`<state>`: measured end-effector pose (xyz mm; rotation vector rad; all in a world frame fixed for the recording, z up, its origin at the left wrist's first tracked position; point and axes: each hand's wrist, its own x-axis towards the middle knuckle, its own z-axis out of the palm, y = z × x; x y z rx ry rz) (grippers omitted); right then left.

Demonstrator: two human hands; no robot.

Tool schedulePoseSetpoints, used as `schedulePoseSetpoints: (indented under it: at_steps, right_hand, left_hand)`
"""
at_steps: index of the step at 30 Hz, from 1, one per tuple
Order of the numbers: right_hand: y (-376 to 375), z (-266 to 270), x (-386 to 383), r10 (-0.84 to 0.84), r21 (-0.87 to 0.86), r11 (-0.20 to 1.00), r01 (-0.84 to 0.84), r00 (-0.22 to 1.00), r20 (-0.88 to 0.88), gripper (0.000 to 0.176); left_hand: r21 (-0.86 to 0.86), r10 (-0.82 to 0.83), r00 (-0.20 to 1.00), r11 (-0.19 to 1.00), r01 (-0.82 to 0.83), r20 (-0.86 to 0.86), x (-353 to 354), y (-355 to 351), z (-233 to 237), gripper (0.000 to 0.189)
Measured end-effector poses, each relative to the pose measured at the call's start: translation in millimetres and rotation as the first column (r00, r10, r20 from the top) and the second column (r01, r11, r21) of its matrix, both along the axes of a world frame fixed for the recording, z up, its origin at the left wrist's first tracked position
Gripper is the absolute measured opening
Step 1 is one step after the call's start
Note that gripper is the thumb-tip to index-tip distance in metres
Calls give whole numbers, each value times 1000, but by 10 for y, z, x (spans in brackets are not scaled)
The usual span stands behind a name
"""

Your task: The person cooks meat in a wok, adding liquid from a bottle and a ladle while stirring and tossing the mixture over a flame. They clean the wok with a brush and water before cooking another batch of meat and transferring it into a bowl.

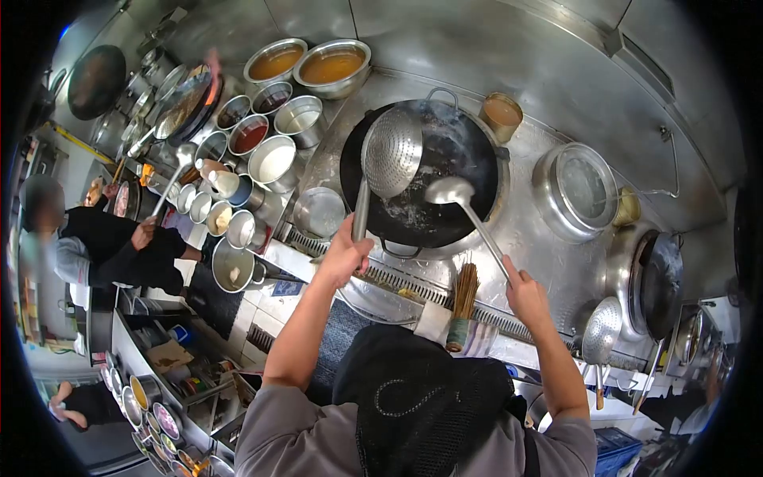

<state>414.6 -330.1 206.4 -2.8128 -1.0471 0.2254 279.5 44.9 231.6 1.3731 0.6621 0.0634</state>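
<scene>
My left hand (344, 253) is closed around the handle of a perforated strainer ladle (393, 153), whose round bowl hangs over the left part of a black wok (457, 226). In my right hand (525, 297) is the long handle of a metal ladle (451, 191); its bowl is over the wok's right-middle part. The wok sits on the steel range, with a little steam or smoke near its far side and a wet, shiny bottom. What else the wok contains is hard to make out. A bamboo wok brush (465, 298) stands at the range's front edge between my arms.
Left of the wok are metal pots of sauces (249, 133), two bowls of amber liquid (332, 65) and an empty-looking steel bowl (319, 211). To the right stand a lidded pot (584, 181), another strainer (602, 327) and a second wok (661, 274). A co-worker (119, 246) holds a ladle at left.
</scene>
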Motion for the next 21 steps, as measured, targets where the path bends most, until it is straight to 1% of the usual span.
schedulePoseSetpoints:
  at_steps: [1, 2, 3, 4, 5, 6, 8, 10, 11, 12, 14, 15, 16, 18, 19, 20, 21]
  right_hand:
    - [-6, 116, -58, -62, 79, 995, 69, 994, -86, 65]
    - [9, 131, -111, -62, 80, 994, 68, 995, -82, 65]
    - [38, 141, -159, -64, 262, 960, 100, 988, -142, 63]
    - [96, 176, -188, -54, 433, 891, 136, 979, -197, 62]
    - [331, 419, -231, -154, 344, 852, 395, 817, -556, 58]
    - [467, 122, -235, 25, 612, 707, 353, 853, -521, 58]
    - [835, 202, -320, 7, 510, 629, 587, 652, -758, 57]
    - [725, 237, -364, 0, 527, 610, 592, 665, -747, 58]
    - [683, 265, -369, 3, 547, 596, 588, 679, -734, 58]
    - [629, 308, -388, 7, 547, 598, 586, 678, -735, 58]
    - [526, 386, -418, -51, 520, 642, 563, 708, -704, 58]
    - [635, 347, -407, -37, 553, 690, 467, 786, -617, 59]
    - [793, 182, -407, 42, 673, 645, 362, 863, -504, 59]
    - [939, 284, -406, -70, 505, 725, 468, 780, -622, 58]
    - [949, 268, -365, -78, 507, 719, 475, 780, -621, 58]
    - [952, 220, -314, -77, 582, 756, 301, 923, -377, 60]
    - [950, 189, -294, -59, 599, 793, 114, 992, -111, 62]
  left_hand:
    - [93, -64, 998, 994, 62, 19, -32, 18, 7, 81]
    - [94, -64, 998, 994, 62, 23, -62, 1, -75, 81]
    - [327, -46, 998, 944, 33, 32, -82, -41, -220, 80]
    - [542, -30, 998, 840, -2, 50, -81, -99, -302, 80]
    - [734, -64, 998, 678, 33, 14, -94, -201, -249, 79]
    - [731, -89, 996, 680, 58, 4, -103, -284, -214, 77]
    - [727, -111, 990, 687, 9, 92, -84, -321, -205, 81]
    - [655, -52, 995, 756, -17, 86, -107, -188, -209, 79]
    - [692, -40, 993, 720, -49, 113, -145, -181, -95, 77]
    - [693, -36, 993, 719, -52, 111, -171, -162, -78, 77]
    - [712, -51, 994, 702, -32, 94, -221, -166, -90, 77]
    - [721, -96, 986, 693, -31, 135, -221, -225, -176, 77]
    - [582, -120, 981, 813, 10, 150, -183, -304, -274, 78]
    - [350, -33, 988, 936, -21, 148, -128, -390, -107, 75]
    - [350, -44, 988, 937, -11, 150, -117, -365, -9, 75]
    - [275, -32, 989, 961, -9, 142, -114, -311, 81, 75]
    - [195, -17, 992, 981, -8, 125, -151, -272, 125, 75]
